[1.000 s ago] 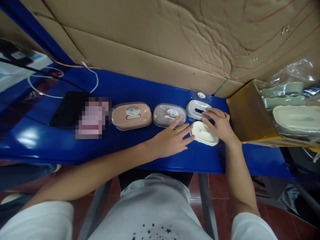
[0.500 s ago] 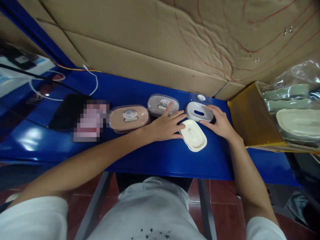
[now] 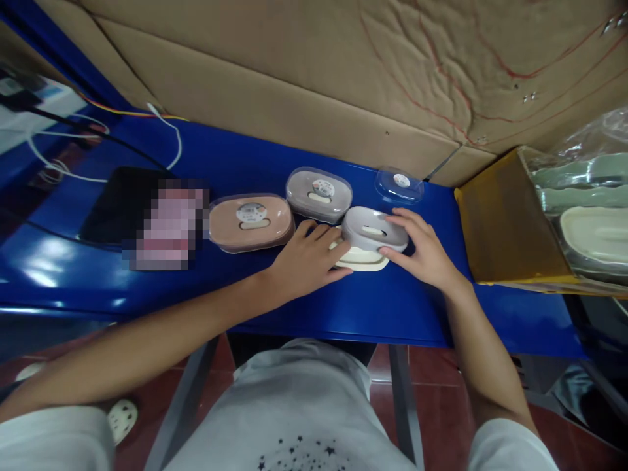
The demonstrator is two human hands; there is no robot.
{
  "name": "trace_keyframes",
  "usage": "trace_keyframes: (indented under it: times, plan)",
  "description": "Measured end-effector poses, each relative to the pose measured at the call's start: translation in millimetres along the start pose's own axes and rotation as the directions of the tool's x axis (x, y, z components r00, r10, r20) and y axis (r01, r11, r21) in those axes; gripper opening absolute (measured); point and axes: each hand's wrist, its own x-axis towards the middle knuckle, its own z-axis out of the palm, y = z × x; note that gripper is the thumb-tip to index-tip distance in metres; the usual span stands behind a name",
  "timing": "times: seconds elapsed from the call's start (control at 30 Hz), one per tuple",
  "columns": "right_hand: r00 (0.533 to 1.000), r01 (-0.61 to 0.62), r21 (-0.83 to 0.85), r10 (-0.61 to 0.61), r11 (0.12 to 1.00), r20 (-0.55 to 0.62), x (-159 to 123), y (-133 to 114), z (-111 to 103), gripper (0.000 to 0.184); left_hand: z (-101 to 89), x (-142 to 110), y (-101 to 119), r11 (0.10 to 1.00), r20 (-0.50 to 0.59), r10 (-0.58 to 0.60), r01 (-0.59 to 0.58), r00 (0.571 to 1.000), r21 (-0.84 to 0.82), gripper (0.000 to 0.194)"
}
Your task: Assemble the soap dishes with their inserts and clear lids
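My right hand (image 3: 422, 254) grips the right end of a grey oval cover (image 3: 357, 235) with a slot in its top, thumb in front and fingers behind. The cover sits tilted over a cream oval tray (image 3: 366, 260), hiding much of it; cream shows through the slot. My left hand (image 3: 310, 258) holds the left end of that tray, fingers curled over the edge and thumb at the front. Behind the left hand stands a grey oval box (image 3: 300, 190) under a clear lid with a round sticker. A peach oval box (image 3: 228, 229), likewise lidded, is to its left.
A loose clear lid (image 3: 395, 191) lies at the back by the cardboard wall (image 3: 294, 124). At right, an open carton (image 3: 510, 226) holds green and cream plastic parts. A black item (image 3: 110, 206), a blurred pink item (image 3: 169, 229) and cables are on the blue table (image 3: 314, 314) at left.
The cream tray was turned and drawn left. My right hand has moved the grey cover left and forward onto it. The clear-lidded grey box was pushed back, and my left hand has closed on the tray.
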Motion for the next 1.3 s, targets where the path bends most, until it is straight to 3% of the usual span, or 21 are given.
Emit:
trace_keyframes:
  times: [0.13,0.33,0.5,0.77,1.1,1.3]
  plan:
    - [1.000,-0.001,0.018,0.001,1.000,0.016,-1.9,-0.9,-3.2,0.060,3.9,-0.6,-9.1,0.986,0.002,-0.074,0.073,0.997,-0.148,0.050]
    - [1.000,-0.001,0.040,0.000,0.999,0.021,-1.0,4.0,-8.2,0.055,4.7,3.5,-29.5,0.942,0.018,-0.011,0.017,1.000,-0.336,0.067]
    - [1.000,-0.006,0.045,0.005,0.999,0.018,-0.1,4.7,-7.9,0.055,0.7,3.4,-36.0,0.914,0.079,-0.035,0.064,0.996,-0.400,0.067]
    - [0.998,0.000,-0.007,0.000,1.000,0.070,-3.9,8.7,-17.3,0.057,-0.2,0.7,-27.3,0.934,0.050,0.000,0.017,0.999,-0.356,0.072]
    - [0.994,0.053,-0.092,-0.043,0.994,0.105,-5.5,-11.8,-0.6,0.066,7.5,-0.3,-28.4,0.942,0.044,0.002,0.013,0.999,-0.337,0.089]
    - [0.992,0.067,-0.096,-0.056,0.993,0.113,-5.2,-14.5,1.1,0.066,8.5,0.4,-30.4,0.923,0.069,0.020,0.008,0.997,-0.384,0.084]
